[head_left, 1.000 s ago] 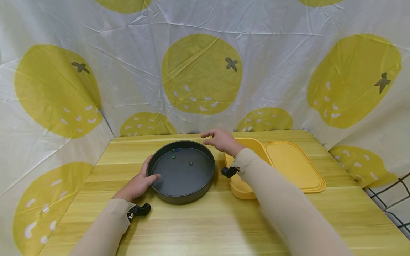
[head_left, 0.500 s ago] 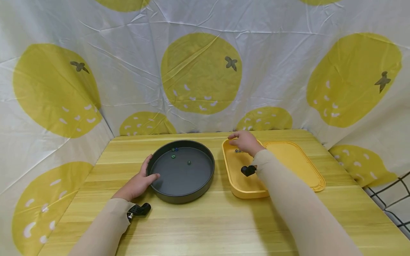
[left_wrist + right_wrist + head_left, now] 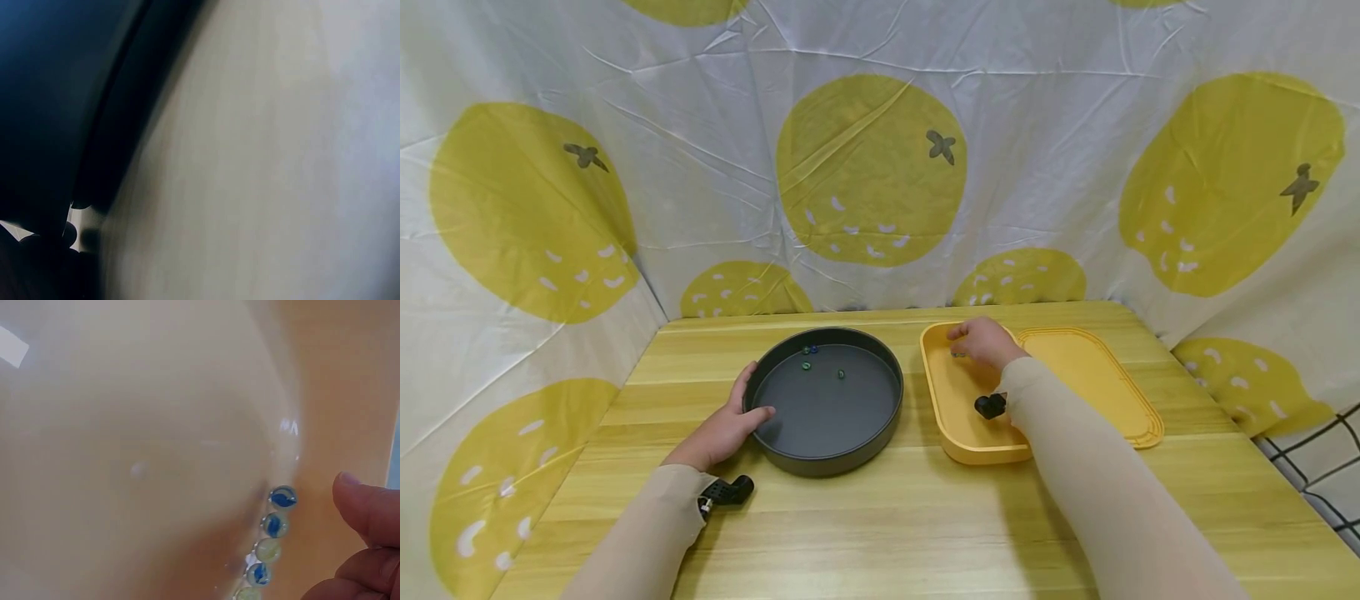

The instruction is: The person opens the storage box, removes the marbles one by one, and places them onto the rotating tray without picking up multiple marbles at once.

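Observation:
A round dark grey pan [image 3: 827, 417] stands on the wooden table, several glass marbles [image 3: 807, 366] on its floor. My left hand [image 3: 724, 429] grips the pan's left side, thumb over the rim and fingers along the outer wall. In the left wrist view the pan's dark wall [image 3: 56, 106] fills the upper left. My right hand [image 3: 988, 343] is inside the yellow box [image 3: 977, 456], at its far end. In the right wrist view several marbles [image 3: 274, 524] with blue or yellow swirls line up along the box wall. Thumb and bent fingers [image 3: 369, 509] are beside them, apart from them.
A flat yellow lid [image 3: 1086, 379] lies right of the box on the table [image 3: 842, 533]. Behind stands a white cloth [image 3: 715, 192] printed with yellow fruit. A black wire grid [image 3: 1318, 475] shows at the right edge.
My right hand has moved right from beside the pan's rim to the yellow box, then lowered into it. One marble in the pan has rolled slightly. The left hand stays put.

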`<state>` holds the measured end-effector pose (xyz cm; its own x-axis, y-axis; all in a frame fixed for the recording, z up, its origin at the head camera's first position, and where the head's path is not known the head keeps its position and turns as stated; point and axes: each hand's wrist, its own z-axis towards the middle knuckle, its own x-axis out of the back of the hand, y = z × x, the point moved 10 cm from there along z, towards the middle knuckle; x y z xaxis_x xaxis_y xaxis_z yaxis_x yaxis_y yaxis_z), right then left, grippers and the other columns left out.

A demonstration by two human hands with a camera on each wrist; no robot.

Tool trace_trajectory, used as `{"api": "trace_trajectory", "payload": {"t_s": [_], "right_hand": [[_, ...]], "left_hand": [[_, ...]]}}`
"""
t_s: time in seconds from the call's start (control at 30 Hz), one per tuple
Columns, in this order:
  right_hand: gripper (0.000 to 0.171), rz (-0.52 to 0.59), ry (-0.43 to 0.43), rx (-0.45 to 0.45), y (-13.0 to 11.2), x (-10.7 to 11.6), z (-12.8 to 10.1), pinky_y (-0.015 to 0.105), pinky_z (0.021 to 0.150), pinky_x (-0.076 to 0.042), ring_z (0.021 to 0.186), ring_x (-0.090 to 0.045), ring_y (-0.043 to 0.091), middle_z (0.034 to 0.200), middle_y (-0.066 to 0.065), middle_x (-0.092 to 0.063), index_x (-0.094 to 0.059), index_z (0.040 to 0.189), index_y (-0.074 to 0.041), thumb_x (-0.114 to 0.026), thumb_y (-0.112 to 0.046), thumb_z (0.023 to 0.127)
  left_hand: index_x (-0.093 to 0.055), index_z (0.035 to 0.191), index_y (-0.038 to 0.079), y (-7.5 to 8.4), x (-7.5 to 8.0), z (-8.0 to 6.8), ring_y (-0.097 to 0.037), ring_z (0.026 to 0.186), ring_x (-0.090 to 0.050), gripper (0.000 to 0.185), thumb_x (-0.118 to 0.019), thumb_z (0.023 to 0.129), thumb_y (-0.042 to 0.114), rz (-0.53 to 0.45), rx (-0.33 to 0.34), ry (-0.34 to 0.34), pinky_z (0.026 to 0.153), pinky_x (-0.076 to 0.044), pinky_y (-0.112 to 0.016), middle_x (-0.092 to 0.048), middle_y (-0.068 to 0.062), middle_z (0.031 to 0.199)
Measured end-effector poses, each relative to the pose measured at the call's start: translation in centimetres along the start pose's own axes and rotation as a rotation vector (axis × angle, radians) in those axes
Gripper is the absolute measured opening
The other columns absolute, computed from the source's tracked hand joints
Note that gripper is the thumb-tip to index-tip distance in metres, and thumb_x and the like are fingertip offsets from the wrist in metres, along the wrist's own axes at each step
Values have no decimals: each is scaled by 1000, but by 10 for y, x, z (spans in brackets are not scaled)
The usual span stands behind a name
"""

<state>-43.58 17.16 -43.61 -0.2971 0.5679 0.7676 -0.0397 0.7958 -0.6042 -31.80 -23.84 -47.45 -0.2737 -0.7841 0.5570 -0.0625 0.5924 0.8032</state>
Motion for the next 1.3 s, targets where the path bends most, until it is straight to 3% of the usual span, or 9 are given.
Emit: {"api": "trace_trajectory", "payload": {"t_s": [0.1,0.2,0.57,1.3], "right_hand": [[40,-27,-5,-10,5,-3,0,48,108,-49,129,-60,35,155,19,-56,-66,142,-8,-63,-20,105],[39,-61,5,-10,8,-3,2,53,115,-45,140,-53,40,155,19,-56,-67,141,-9,-63,-22,105],[37,-132,15,-5,10,-5,2,45,101,-51,126,-62,34,146,17,-64,-70,137,-9,-65,-20,102],[30,-213,-6,34,8,-13,6,44,101,-54,118,-68,33,134,14,-73,-76,128,-6,-67,-13,100]], "left_hand": [[11,169,30,-1,-1,1,-53,155,-28,96,-58,102,40,0,0,-1,126,-22,-67,-17,-30,172],[10,169,31,-1,0,1,-53,155,-28,96,-58,103,41,4,3,2,126,-22,-67,-17,-30,172],[11,169,30,0,-1,-1,-53,156,-26,96,-58,103,39,-1,3,0,126,-21,-66,-16,-30,172],[11,169,29,0,0,0,-53,155,-28,96,-58,103,38,-9,-6,0,125,-22,-67,-18,-31,171]]}}
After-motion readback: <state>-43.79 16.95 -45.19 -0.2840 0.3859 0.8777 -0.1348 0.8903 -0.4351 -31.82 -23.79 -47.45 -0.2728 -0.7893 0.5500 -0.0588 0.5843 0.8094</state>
